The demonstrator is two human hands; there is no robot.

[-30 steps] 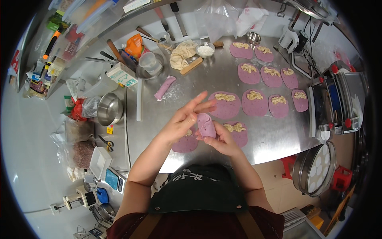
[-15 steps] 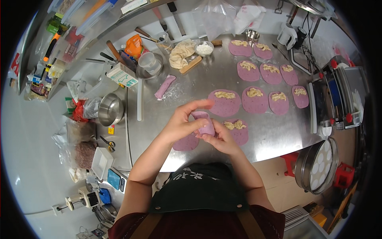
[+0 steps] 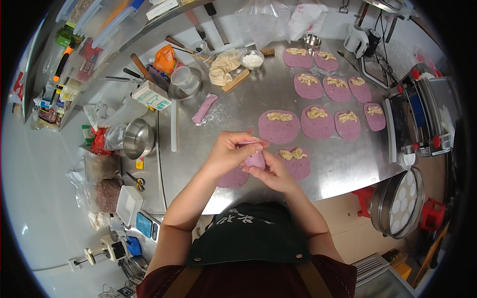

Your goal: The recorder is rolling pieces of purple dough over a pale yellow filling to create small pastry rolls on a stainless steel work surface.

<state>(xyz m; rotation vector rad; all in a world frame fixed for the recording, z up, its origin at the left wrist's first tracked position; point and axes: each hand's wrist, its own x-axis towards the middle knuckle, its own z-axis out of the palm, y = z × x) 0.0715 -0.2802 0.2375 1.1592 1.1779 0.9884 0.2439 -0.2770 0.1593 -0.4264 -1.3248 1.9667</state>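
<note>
Between my hands, above the near part of the steel table, is a folded piece of purple dough (image 3: 255,160). My left hand (image 3: 229,151) pinches its upper edge with thumb and fingers. My right hand (image 3: 273,171) cups it from the right, its thumb along the lower side. Whether filling lies inside it is hidden. Below my left hand lies a flat purple dough round (image 3: 232,179), partly covered. A dough round topped with pale, lumpy filling (image 3: 293,154) sits just right of my right hand. Beyond my hands is a larger topped dough round (image 3: 279,130).
Several more topped dough rounds (image 3: 318,124) spread over the right of the steel table (image 3: 198,149). A rolled purple dough piece (image 3: 205,109) lies in flour at the left. Behind are a cloth (image 3: 224,68), a wooden stick (image 3: 236,80) and a bowl of white powder (image 3: 252,60).
My left fingers, raised and stretched out before, have come down onto the dough's upper edge. The dough's open top is now pinched together. My right hand stays beneath it.
</note>
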